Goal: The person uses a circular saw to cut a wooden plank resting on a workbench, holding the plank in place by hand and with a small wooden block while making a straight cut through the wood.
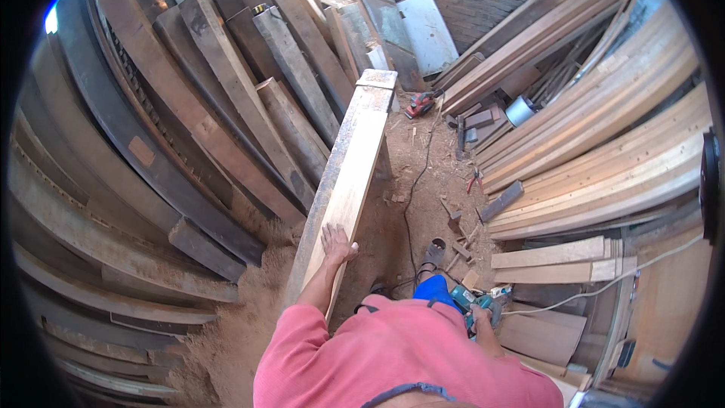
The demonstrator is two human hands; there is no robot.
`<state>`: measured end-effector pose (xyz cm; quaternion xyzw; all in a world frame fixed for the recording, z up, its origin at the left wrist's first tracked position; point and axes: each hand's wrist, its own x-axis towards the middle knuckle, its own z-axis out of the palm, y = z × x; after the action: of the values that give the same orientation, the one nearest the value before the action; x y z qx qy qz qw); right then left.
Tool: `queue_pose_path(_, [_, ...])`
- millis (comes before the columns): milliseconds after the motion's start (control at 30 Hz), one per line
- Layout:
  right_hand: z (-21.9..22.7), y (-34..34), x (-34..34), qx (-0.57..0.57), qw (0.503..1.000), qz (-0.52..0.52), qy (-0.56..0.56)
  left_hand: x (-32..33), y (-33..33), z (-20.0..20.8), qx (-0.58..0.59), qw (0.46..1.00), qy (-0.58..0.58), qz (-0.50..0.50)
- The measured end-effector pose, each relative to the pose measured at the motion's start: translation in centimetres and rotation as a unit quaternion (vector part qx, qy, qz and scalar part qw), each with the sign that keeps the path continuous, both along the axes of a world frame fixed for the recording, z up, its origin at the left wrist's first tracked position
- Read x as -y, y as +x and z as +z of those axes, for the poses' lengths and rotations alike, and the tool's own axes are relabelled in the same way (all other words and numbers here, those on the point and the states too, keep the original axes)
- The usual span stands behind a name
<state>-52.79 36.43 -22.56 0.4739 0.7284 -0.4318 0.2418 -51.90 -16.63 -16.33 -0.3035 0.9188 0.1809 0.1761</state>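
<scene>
A long pale wooden plank (355,159) runs away from me, raised off the sawdust floor. My left hand (336,242) lies flat on its near end, fingers spread. My right hand (481,319) hangs at my side, closed on a teal power tool (472,305) whose dark cord trails over the ground. My red shirt fills the lower middle of the view.
Dark weathered boards (189,106) lean in a stack on the left. Pale planks (604,151) are piled on the right. A red power tool (420,103) lies on the ground past the plank's far end. Offcuts (453,219) and sawdust cover the floor.
</scene>
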Motion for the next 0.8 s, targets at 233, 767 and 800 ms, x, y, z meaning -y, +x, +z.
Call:
queue_pose_path(233, [-4.1, -12.4, -2.8, 0.067, 0.997, -0.003, -0.046, 0.2, -4.8, 1.9, 0.072, 0.989, -0.033, 0.121])
queue_pose_path(767, [0.7, -34.7, 4.1, 0.071, 0.964, 0.258, 0.006, -2.1, -10.8, 0.7, 0.172, 0.935, -0.018, 0.309])
queue_pose_path(800, [1.4, -35.8, 5.8, 0.076, 0.959, 0.272, -0.018, -1.9, -11.6, 0.7, 0.183, 0.924, -0.018, 0.336])
